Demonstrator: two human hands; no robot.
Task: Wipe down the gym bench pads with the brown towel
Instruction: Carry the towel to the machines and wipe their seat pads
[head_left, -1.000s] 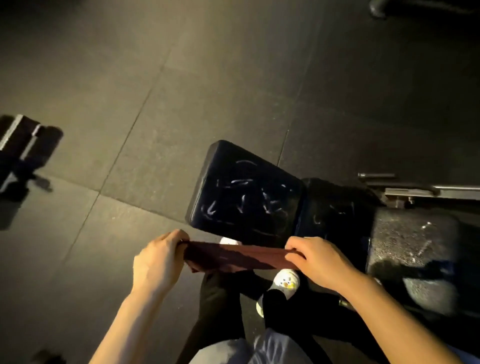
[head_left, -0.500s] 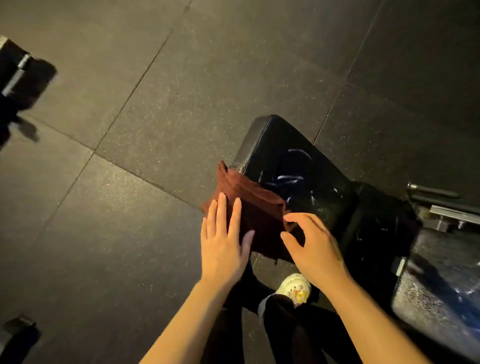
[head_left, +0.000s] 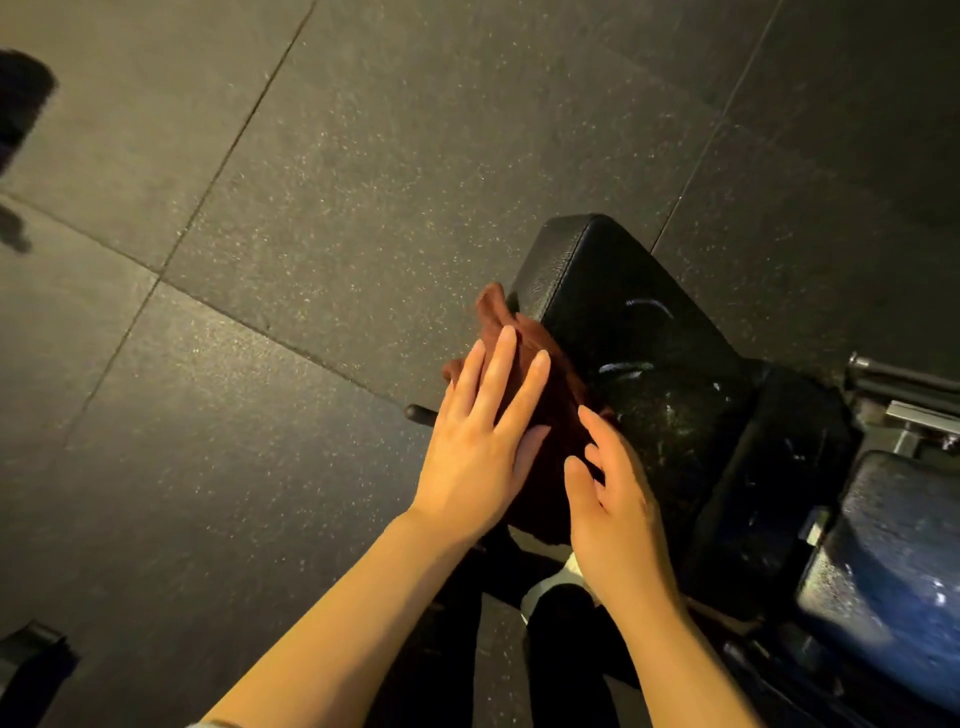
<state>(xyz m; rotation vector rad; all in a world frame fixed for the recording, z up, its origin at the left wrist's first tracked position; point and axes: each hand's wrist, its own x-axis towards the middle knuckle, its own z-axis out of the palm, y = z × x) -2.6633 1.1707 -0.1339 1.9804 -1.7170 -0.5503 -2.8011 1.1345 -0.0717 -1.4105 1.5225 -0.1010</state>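
Observation:
The brown towel (head_left: 553, 415) lies draped over the near left edge of the black bench seat pad (head_left: 634, 332), which carries wet streaks. My left hand (head_left: 483, 441) presses flat on the towel with straight fingers. Just to its right, my right hand (head_left: 613, 499) touches the towel's right side with loosely bent fingers; whether it pinches the cloth I cannot tell. A second, wet-looking pad (head_left: 893, 561) sits at the lower right.
Dark speckled rubber floor tiles (head_left: 311, 260) surround the bench. Metal frame parts (head_left: 904, 379) stick out at the right edge. A black bar end (head_left: 418, 414) pokes out under the seat. My legs and a white shoe (head_left: 545, 587) stand below the pad. Dark equipment (head_left: 31, 665) sits at the lower left.
The towel went from being stretched between both hands to lying on the seat pad's edge. My left hand flattened onto it, and my right hand came in close beside the left.

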